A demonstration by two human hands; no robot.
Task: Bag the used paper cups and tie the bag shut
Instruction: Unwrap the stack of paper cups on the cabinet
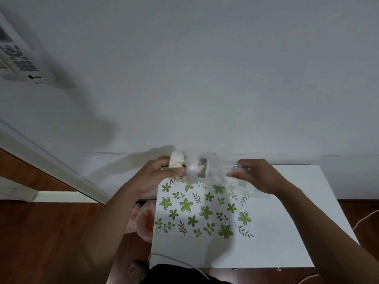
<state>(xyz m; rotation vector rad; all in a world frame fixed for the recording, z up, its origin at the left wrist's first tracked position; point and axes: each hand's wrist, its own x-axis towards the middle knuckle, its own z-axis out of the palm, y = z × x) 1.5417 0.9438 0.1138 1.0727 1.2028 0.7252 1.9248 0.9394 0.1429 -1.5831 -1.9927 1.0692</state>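
The left hand (162, 173) grips a paper cup (176, 160) and holds it against the clear bag (221, 175), up over the far side of the table (307, 201). The right hand (258, 175) pinches the bag's edge. A 2nd cup (203, 168) may be inside already — the blur makes it hard to tell. This is the bagging step — next, the bag's mouth must be held wide so the cup slides in.

The paper cups (176, 163) in the left hand (155, 177) are smeared by motion; I can't count them or read their print. The clear bag (217, 175) is only a hazy shimmer and its mouth is lost, and the right hand (258, 177) blurs at the fingertips. A wall remote (18, 58) runs off the left edge, and a pink bag (141, 220) is half hidden behind the table (307, 201)
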